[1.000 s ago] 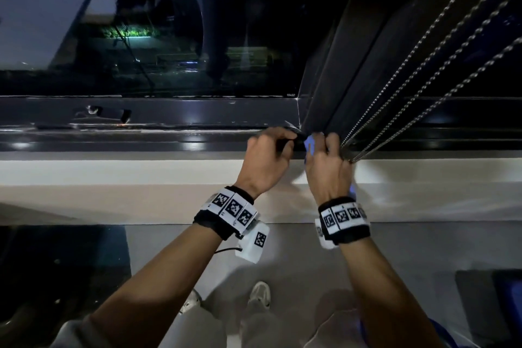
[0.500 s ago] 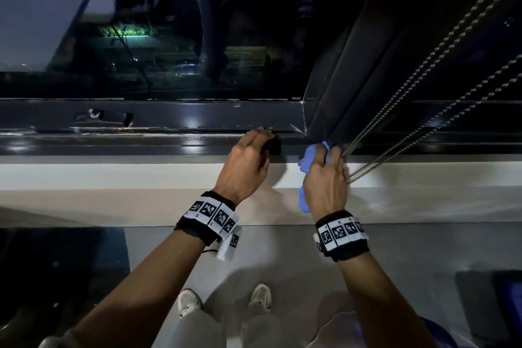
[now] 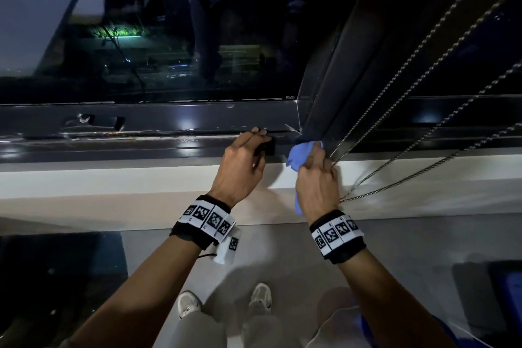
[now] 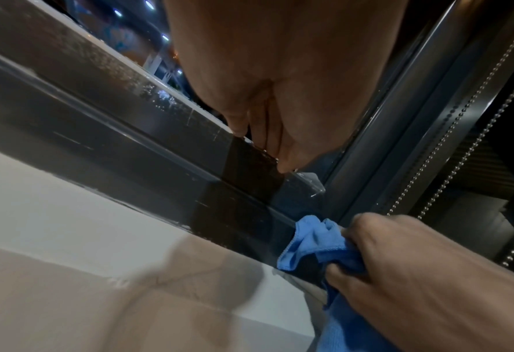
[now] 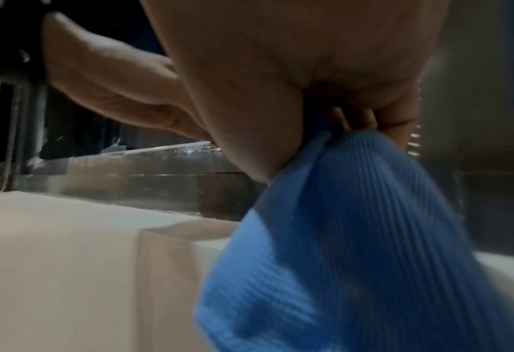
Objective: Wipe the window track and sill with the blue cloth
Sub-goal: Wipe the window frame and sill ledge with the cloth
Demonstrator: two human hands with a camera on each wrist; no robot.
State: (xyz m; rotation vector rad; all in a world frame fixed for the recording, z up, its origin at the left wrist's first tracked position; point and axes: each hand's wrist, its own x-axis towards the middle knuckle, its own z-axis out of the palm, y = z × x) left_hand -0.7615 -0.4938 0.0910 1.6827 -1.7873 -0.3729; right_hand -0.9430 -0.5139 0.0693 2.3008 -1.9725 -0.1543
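Note:
My right hand [image 3: 317, 179] grips the bunched blue cloth [image 3: 300, 153] and holds it at the corner where the dark window track [image 3: 141, 147] meets the upright frame. The cloth [image 4: 313, 240] hangs down below my right hand [image 4: 415, 262] over the white sill [image 3: 113, 181]. It fills the lower right wrist view as ribbed blue cloth [image 5: 355, 238] coming out of my right hand [image 5: 310, 71]. My left hand [image 3: 243, 161] lies just left of it, fingertips [image 4: 286, 164] together on the edge of the lower frame rail, holding nothing.
Several bead chains [image 3: 395, 79] run down from the upper right to the sill beside my right hand. A latch recess [image 3: 93, 121] sits in the frame rail at the left. The dark glass [image 3: 169, 37] reflects the room. My shoes [image 3: 261, 295] stand on the floor below.
My left hand has slid a little left along the track and its fingers have reached onto the rail. More of the blue cloth now shows ahead of my right hand.

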